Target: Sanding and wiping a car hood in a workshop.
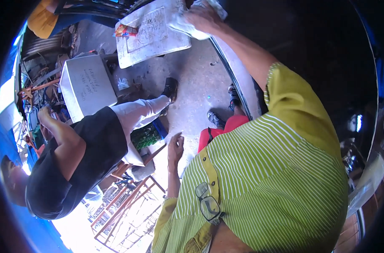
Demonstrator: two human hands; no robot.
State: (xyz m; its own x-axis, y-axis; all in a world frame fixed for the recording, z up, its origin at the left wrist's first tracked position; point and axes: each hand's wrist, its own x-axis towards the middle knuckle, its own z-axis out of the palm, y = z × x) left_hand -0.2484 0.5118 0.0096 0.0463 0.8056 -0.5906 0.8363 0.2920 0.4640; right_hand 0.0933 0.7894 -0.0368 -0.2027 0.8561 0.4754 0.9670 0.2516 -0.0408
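My right arm reaches to the top of the view. There my right hand (201,20) is closed on a crumpled white cloth (184,26), which lies over the near right edge of a worn white tabletop (152,36). Part of the cloth shows beyond my fingers. My left hand (175,147) hangs low by my side over the floor, loosely bent, with nothing seen in it. A small red and yellow packet (125,30) lies on the tabletop near its left side.
To the left a person in a black shirt (99,139) bends beside a white box (88,84) with handwriting. A long pale surface with a black edge (238,76) runs under my right arm. Clutter and a metal frame (124,206) stand left. Another person's orange sleeve (42,19) shows top left.
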